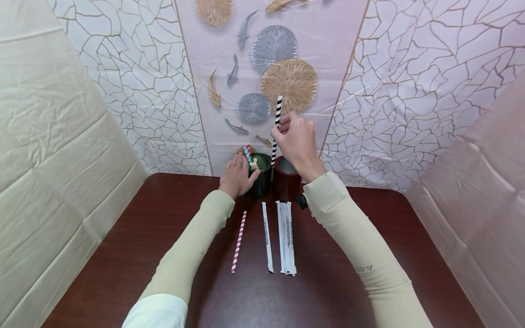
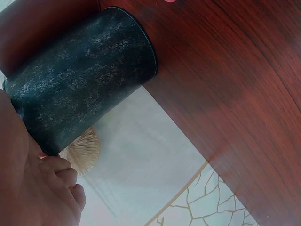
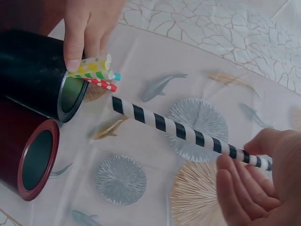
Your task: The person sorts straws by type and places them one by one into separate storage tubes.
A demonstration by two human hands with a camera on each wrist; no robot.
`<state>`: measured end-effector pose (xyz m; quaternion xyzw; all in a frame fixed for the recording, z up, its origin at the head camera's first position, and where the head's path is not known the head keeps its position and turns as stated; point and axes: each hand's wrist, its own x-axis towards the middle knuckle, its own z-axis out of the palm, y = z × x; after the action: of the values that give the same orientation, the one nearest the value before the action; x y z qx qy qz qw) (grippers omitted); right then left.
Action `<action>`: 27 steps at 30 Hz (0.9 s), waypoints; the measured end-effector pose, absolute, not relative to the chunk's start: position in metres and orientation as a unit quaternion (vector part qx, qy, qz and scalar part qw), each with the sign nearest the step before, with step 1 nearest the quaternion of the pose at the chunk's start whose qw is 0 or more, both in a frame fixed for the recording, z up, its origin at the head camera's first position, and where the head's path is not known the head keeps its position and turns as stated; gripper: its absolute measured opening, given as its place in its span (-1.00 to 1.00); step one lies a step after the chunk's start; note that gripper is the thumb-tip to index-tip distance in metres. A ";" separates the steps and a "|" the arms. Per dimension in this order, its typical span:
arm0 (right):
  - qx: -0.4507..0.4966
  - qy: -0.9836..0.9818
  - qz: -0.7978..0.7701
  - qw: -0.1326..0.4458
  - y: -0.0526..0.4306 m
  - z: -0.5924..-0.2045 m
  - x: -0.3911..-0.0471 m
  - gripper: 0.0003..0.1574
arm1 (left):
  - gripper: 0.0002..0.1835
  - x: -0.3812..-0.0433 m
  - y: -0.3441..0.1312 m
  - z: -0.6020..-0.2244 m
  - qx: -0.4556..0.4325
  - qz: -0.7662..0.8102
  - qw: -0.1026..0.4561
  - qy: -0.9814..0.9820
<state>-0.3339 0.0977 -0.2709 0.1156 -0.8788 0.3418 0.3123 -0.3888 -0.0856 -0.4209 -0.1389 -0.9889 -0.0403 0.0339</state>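
Note:
My right hand (image 1: 298,140) pinches a black-and-white striped straw (image 1: 274,148) near its upper part, thumb against fingers. In the right wrist view, the straw's free end is apart from the rims of both cups. My left hand (image 1: 237,176) holds the dark green cup (image 1: 259,186) at its rim, with the thumb on the near side. Several patterned straws (image 3: 101,75), yellow, green-and-white, blue and red dotted, lean out of that cup beside the left thumb. A dark red cup (image 3: 35,157) stands right next to it; no straws show in its opening.
A pink-and-white striped straw (image 1: 239,243) lies on the dark wooden table (image 1: 246,300). Right of it lie one paper-wrapped straw (image 1: 267,239) and a bundle of wrapped straws (image 1: 286,239). A patterned backdrop (image 1: 221,136) rises behind the cups.

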 end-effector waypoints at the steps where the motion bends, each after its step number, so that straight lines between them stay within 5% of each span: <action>1: 0.120 -0.875 0.345 0.318 0.097 -0.272 -0.335 -0.72 | -0.08 -0.389 -0.085 -0.421 -0.139 -0.040 0.034 -0.989; 12: 0.166 -0.838 0.372 0.364 0.086 -0.292 -0.346 -0.80 | -0.09 -0.389 -0.086 -0.422 -0.139 -0.045 0.042 -0.988; 27: 0.167 -0.837 0.386 0.350 0.077 -0.339 -0.372 -0.88 | -0.07 -0.390 -0.084 -0.422 -0.131 -0.031 0.030 -0.990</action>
<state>-0.3719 0.0766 -0.3394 0.1667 -0.8372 0.3857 0.3500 -0.3904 -0.0845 -0.4224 -0.1306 -0.9905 -0.0314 0.0296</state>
